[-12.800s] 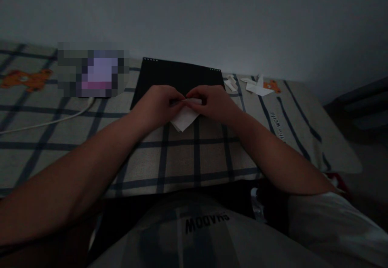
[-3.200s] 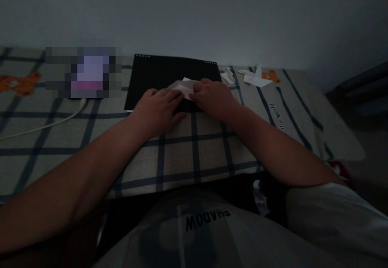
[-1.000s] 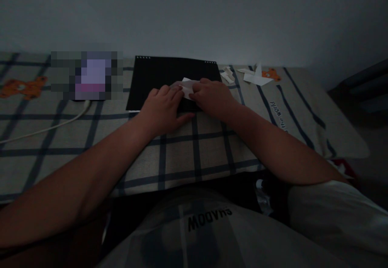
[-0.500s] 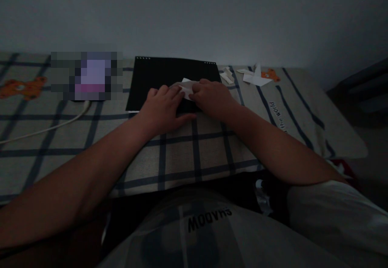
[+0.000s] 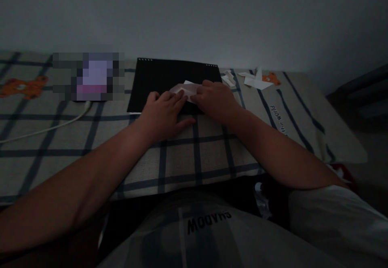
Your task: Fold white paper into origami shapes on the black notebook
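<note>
A small piece of folded white paper (image 5: 189, 86) lies on a black sheet (image 5: 157, 75) with small holes along its far edge. My left hand (image 5: 165, 112) lies flat over the paper's left side, fingertips pressing on it and thumb stretched out to the right. From the other side, my right hand (image 5: 216, 99) has its fingers curled at the paper's right edge, pinching it. Part of the paper is hidden under my fingers.
A blurred-out phone (image 5: 93, 78) with a white cable (image 5: 69, 120) is at the left. Right of the black sheet lie a small folded paper strip (image 5: 228, 79) and a folded white paper figure (image 5: 257, 80). A checked cloth (image 5: 178, 163) covers the table, against a wall (image 5: 194, 17).
Both hands stay at the paper with only slight finger shifts. The whole view has moved a little, so things sit slightly lower in the picture.
</note>
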### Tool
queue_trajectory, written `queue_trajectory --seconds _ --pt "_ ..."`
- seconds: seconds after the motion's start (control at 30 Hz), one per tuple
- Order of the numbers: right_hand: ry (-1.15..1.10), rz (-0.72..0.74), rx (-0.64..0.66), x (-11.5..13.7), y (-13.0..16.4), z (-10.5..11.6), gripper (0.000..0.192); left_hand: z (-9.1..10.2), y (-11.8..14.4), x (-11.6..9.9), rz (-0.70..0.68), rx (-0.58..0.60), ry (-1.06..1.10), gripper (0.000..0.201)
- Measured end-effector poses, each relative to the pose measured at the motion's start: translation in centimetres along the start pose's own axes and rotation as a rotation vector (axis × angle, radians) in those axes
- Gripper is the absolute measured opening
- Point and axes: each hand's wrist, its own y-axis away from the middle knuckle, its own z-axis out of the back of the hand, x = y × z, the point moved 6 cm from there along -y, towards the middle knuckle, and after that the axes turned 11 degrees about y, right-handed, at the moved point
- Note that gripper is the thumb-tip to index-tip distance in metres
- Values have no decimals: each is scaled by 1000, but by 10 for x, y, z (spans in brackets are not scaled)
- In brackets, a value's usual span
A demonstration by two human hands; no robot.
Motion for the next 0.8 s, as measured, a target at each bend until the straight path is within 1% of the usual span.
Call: queue_trajectory --seconds 0.13,0.3,0.43,0.57,0.73,0.8 --pt "7 -47 -73 -9 -1 1 38 0 0 0 -17 -24 8 76" --pt "19 -136 -182 -17 -3 4 43 0 0 -2 -42 -47 16 75" --pt "6 -187 -241 -22 -7 -6 48 -1 -3 -2 -47 -22 -1 76" --pt "-12 -182 -233 -27 -12 -16 43 0 -4 -1 -38 -22 -4 72" --pt "16 -173 -119 -30 -11 -14 42 2 -3 0 -46 -27 21 71" --pt "18 -173 -98 -31 -10 -11 40 2 -2 0 -43 -22 22 71"
